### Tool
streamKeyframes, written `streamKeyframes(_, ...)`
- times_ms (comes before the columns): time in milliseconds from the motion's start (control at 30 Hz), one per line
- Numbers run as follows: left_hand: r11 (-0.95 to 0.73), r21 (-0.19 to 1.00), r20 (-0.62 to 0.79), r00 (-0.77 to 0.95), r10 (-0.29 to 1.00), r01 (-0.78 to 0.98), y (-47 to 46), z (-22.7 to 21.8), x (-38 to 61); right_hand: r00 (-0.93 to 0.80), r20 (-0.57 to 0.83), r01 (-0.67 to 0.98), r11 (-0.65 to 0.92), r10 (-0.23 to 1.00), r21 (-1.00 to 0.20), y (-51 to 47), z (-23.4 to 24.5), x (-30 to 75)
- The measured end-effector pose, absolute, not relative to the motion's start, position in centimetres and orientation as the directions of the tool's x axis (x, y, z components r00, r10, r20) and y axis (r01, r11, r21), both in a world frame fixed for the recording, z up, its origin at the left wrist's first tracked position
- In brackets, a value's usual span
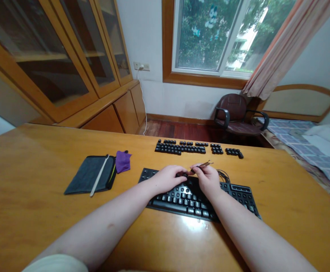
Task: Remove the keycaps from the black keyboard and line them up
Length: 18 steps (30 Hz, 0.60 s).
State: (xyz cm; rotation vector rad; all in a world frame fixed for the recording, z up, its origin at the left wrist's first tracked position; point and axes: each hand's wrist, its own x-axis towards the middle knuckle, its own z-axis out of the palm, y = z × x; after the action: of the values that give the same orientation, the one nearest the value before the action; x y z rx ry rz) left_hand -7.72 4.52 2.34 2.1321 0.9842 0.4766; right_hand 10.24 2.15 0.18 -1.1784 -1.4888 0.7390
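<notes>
A black keyboard (pixel 178 198) lies on the wooden desk under both my hands, with many of its keycaps off, mostly in the upper rows. My left hand (pixel 172 179) is over its upper middle, thumb and fingers pinched around a small black piece (pixel 184 174) that looks like a keycap, partly hidden. Close beside it, my right hand (pixel 207 179) is closed on a thin brownish two-pronged tool (pixel 206 164), its prongs pointing up to the right. The fingertips of the two hands nearly meet. Behind the right hand, the keyboard's black cable (pixel 223 175) is coiled.
Removed keycaps (pixel 182 147) stand in rows near the desk's far edge. To the left lie a dark zip pouch (pixel 85 175), a pale flat stick (pixel 99 175) across it and a purple cloth (pixel 123 161). Beyond the desk (pixel 40 211) is an office chair (pixel 235 113).
</notes>
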Motion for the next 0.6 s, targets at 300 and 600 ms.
streamKeyframes(300,-0.356,0.797,0.061,0.521,0.851,0.487,3.95,2.18,-7.15,0.079,0.349,0.277,0.315,0.934,-0.908,2.34,0.17,10.09)
streamKeyframes(600,-0.27,0.872,0.074,0.436,0.897,0.408,3.98,1.87,-6.83,-0.028,0.416,0.344,0.399,0.909,-0.85,2.1,0.23,10.12)
